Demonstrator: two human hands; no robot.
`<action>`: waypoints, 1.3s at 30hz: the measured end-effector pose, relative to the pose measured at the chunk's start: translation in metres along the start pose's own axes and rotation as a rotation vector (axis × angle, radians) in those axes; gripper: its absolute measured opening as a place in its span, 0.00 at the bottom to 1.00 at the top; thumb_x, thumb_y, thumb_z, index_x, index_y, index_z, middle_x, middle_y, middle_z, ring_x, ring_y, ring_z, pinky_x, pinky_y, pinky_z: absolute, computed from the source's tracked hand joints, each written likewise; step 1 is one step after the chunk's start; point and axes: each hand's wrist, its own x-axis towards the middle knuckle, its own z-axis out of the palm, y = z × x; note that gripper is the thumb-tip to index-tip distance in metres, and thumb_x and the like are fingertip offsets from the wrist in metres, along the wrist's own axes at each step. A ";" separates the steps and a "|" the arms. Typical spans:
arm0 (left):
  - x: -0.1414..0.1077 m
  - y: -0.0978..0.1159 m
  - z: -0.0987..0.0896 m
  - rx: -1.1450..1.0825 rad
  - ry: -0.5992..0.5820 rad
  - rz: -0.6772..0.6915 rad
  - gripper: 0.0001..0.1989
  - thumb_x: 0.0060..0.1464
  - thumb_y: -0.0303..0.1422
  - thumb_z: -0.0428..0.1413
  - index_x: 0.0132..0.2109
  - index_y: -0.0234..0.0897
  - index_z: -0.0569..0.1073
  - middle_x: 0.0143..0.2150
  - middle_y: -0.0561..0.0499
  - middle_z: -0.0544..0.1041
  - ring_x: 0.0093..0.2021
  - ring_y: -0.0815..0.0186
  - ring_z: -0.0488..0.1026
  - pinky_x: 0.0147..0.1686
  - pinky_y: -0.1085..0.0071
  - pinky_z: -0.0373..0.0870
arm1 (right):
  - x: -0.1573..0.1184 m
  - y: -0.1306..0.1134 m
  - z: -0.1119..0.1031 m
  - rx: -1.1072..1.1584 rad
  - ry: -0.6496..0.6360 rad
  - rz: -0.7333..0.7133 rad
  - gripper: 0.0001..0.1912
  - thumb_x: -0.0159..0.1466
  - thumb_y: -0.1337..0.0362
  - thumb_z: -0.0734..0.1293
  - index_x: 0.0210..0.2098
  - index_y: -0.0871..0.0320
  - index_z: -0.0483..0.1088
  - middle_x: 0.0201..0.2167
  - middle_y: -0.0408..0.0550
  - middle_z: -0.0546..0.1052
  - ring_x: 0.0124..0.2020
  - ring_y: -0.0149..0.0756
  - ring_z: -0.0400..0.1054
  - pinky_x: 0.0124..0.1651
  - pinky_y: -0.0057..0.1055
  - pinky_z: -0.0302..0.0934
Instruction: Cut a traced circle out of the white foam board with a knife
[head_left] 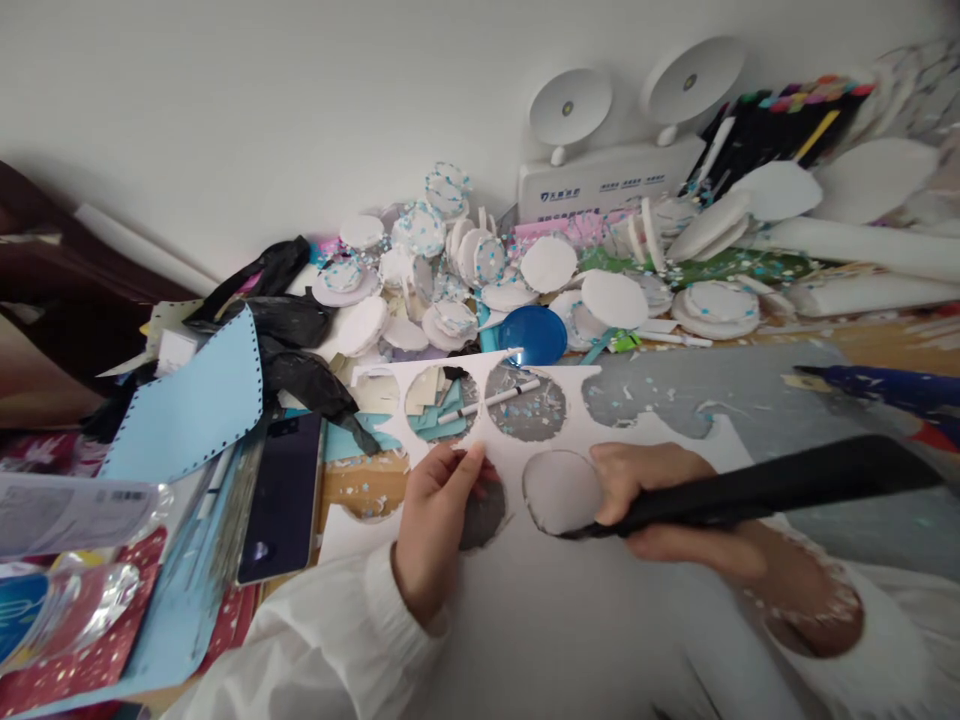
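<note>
A white foam board (480,620) with rough round holes cut in it spans the space before me. My left hand (442,520) is closed on the board, its thumb on the strip between two holes and its fingers partly hidden in the hole. My right hand (675,500) grips a long black-handled cutting tool (772,485). Its thin tip lies at the lower edge of a round outline (562,490) in the board. White foam still fills that outline, and a dark line runs around it.
Many white foam discs (547,265) lie piled along the wall, near a blue round lid (532,335). A white two-lamp emergency light (600,180) and a bunch of markers (795,130) stand behind. A phone (281,495), black plastic (300,370) and blue sheets (187,410) occupy the left.
</note>
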 end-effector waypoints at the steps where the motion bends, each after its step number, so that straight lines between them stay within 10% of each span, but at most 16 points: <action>1: 0.002 0.000 0.000 0.035 -0.018 0.009 0.15 0.53 0.44 0.57 0.29 0.36 0.73 0.28 0.51 0.75 0.27 0.71 0.66 0.32 0.73 0.63 | 0.001 0.002 0.000 0.106 0.061 0.021 0.03 0.54 0.60 0.71 0.27 0.52 0.75 0.21 0.43 0.70 0.26 0.36 0.63 0.31 0.34 0.57; 9: 0.006 0.017 -0.013 0.259 -0.197 0.039 0.11 0.45 0.40 0.59 0.31 0.36 0.71 0.29 0.47 0.77 0.29 0.62 0.74 0.33 0.66 0.70 | 0.018 0.023 -0.016 0.596 0.854 0.094 0.05 0.42 0.69 0.65 0.19 0.53 0.69 0.20 0.42 0.65 0.23 0.32 0.57 0.23 0.31 0.50; 15: -0.026 0.049 -0.021 1.248 -0.113 0.381 0.12 0.60 0.36 0.48 0.36 0.36 0.73 0.33 0.44 0.75 0.36 0.55 0.73 0.40 0.57 0.69 | 0.018 0.027 -0.019 0.625 0.817 0.142 0.05 0.42 0.68 0.65 0.21 0.54 0.69 0.17 0.40 0.62 0.17 0.27 0.50 0.19 0.30 0.43; 21: -0.041 0.036 0.014 1.258 -0.471 0.724 0.29 0.59 0.42 0.54 0.61 0.28 0.63 0.59 0.35 0.69 0.60 0.51 0.66 0.59 0.57 0.65 | 0.020 0.026 -0.020 0.616 0.773 0.138 0.04 0.45 0.67 0.67 0.23 0.52 0.69 0.15 0.38 0.58 0.15 0.27 0.46 0.19 0.31 0.45; 27: -0.032 0.012 0.034 1.440 -0.388 0.661 0.40 0.54 0.47 0.57 0.64 0.22 0.57 0.62 0.29 0.64 0.62 0.42 0.61 0.59 0.48 0.64 | 0.020 0.026 -0.020 0.569 0.731 0.159 0.05 0.49 0.65 0.66 0.25 0.51 0.65 0.14 0.37 0.54 0.15 0.30 0.45 0.21 0.33 0.43; 39: -0.015 0.024 0.036 1.500 -0.311 0.765 0.31 0.48 0.56 0.58 0.44 0.31 0.71 0.44 0.39 0.71 0.47 0.48 0.68 0.48 0.51 0.68 | 0.021 0.020 -0.011 0.446 0.705 0.222 0.04 0.51 0.63 0.66 0.27 0.52 0.66 0.15 0.36 0.53 0.17 0.30 0.48 0.22 0.32 0.40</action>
